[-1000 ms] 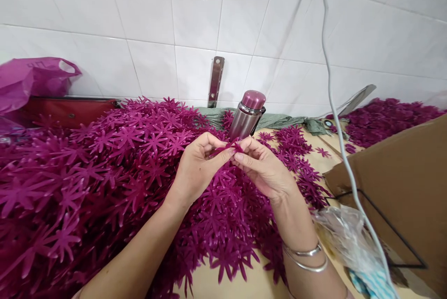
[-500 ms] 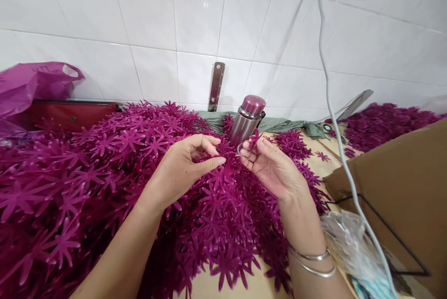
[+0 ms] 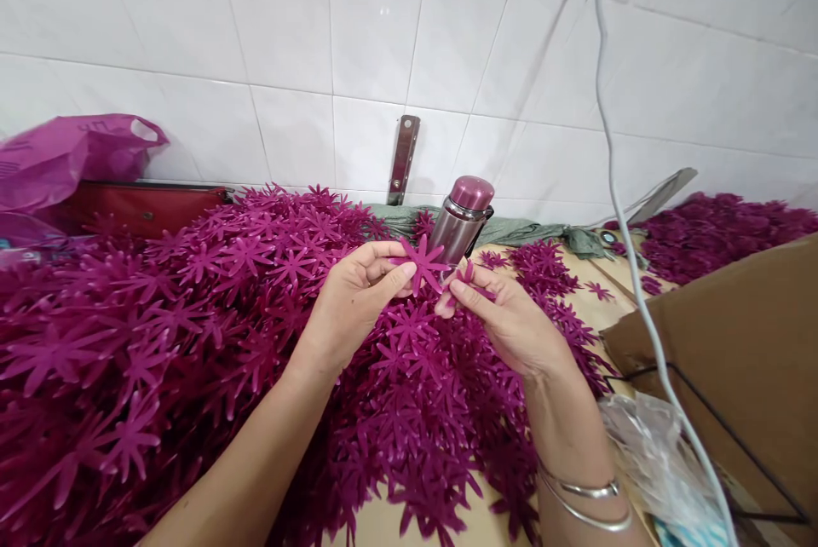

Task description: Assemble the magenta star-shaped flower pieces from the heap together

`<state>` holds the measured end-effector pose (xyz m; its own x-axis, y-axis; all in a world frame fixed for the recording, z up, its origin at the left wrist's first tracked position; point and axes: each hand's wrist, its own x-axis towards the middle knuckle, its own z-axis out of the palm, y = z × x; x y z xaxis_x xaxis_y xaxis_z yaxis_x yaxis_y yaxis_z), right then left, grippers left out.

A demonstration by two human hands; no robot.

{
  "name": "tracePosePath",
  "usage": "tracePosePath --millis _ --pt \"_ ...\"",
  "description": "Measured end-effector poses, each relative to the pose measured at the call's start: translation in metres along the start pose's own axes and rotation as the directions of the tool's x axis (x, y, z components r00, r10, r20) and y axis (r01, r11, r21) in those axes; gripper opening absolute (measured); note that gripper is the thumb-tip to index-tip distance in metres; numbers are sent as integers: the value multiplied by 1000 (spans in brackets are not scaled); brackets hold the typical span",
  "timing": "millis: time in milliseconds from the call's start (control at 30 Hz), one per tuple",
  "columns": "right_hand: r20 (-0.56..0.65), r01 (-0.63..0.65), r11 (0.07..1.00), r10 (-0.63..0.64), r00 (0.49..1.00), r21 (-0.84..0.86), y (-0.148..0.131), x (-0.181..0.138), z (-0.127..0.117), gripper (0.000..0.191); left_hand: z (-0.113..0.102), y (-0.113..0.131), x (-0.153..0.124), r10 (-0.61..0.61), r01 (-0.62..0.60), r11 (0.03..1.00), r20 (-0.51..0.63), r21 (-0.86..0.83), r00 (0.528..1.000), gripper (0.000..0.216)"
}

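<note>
Left hand (image 3: 350, 302): thumb and index pinched on a magenta star-petal cutout (image 3: 424, 264), gripping its left-side petals; other fingers curled loosely behind. Cutout is up in front of the thermos, above the pile, face to the camera, petals spread. Right hand (image 3: 512, 321): thumb and fingers closed on a second magenta piece (image 3: 471, 278), partly covered by the fingers, petals poking out; shape unclear. Hands near each other, not touching.

Handling (judged): next to no weight, thin, bendy, springs back; smooth sheen, so maybe a bit slippery and prone to cling to others. Narrow petals look easy to crease or tear. Best hold: the solid centre, or a petal close to its root; fingertip pinch, light pressure.

Outward: big pile of matching petal cutouts (image 3: 192, 342) below and left of hands. Steel thermos (image 3: 455, 230) with pink lid just behind them. Farther right, cardboard box (image 3: 722, 325) and clear plastic bag (image 3: 652, 436).
</note>
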<state>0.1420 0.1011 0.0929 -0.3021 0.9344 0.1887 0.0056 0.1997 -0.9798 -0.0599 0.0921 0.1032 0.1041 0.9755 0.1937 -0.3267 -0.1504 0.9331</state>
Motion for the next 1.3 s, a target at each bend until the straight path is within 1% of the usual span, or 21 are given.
tracePosePath --millis 67,133,200,300,467,533,600,667,767,800,867,933,1000,1033,1100,1133,1200,1233,1300 --pt "90 4 989 9 996 -145 -2 -3 -1 32 1 -2 0 -1 1 1000 -10 -11 1000 35" --pt "105 19 971 7 994 -238 -2 -4 -3 30 0 -2 0 5 -5 1000 -10 3 1000 38" --pt "76 35 956 -14 997 -291 -3 -4 -5 31 0 -1 0 7 -7 1000 -6 21 1000 37" --pt "14 62 948 -61 998 -314 -8 -8 -8 30 0 3 -2 15 -16 997 6 69 1000 28" --pt "-137 118 941 -168 976 -316 -25 -26 -10 26 2 14 -9 76 -77 962 14 262 997 21" --pt "-157 115 934 -176 972 -338 -31 -36 -10 26 0 16 -11 36 -54 943 58 327 998 24" --pt "-151 82 921 -149 977 -381 -32 -48 -10 25 -3 15 -11 -14 -15 935 78 355 997 26" --pt "-120 43 895 -107 987 -444 -29 -63 -11 21 -7 13 -11 -29 -22 918 122 396 992 27" --pt "-85 -15 855 -35 996 -519 -14 -89 -18 16 -12 10 -10 22 -159 834 255 529 967 17" --pt "-102 -46 848 -9 995 -528 -6 -98 -21 16 -14 9 -9 43 -196 805 275 560 960 15" --pt "-157 -142 836 68 985 -531 10 -118 -30 17 -16 9 -8 69 -211 780 254 589 965 16" --pt "-205 -222 823 132 970 -523 26 -137 -37 18 -17 10 -7 59 -187 775 224 603 973 18" --pt "-238 -294 813 197 951 -502 39 -154 -41 20 -17 12 -7 24 -157 775 219 612 975 16" --pt "-249 -314 814 215 944 -489 44 -161 -41 20 -16 12 -7 6 -138 784 215 606 977 15" --pt "-265 -315 825 209 942 -470 50 -169 -37 19 -11 13 -7 -29 -78 828 181 555 983 15" --pt "-275 -303 834 190 942 -462 51 -170 -33 19 -8 13 -8 -33 -65 852 176 520 984 15" --pt "-305 -263 859 133 943 -438 46 -164 -21 17 0 11 -10 -75 -2 897 156 441 985 19" --pt "-330 -231 881 93 939 -412 41 -157 -14 18 4 9 -11 -103 17 906 180 423 978 19" --pt "-400 -143 932 -3 916 -334 28 -139 3 17 11 5 -15 -121 12 919 253 393 960 21"
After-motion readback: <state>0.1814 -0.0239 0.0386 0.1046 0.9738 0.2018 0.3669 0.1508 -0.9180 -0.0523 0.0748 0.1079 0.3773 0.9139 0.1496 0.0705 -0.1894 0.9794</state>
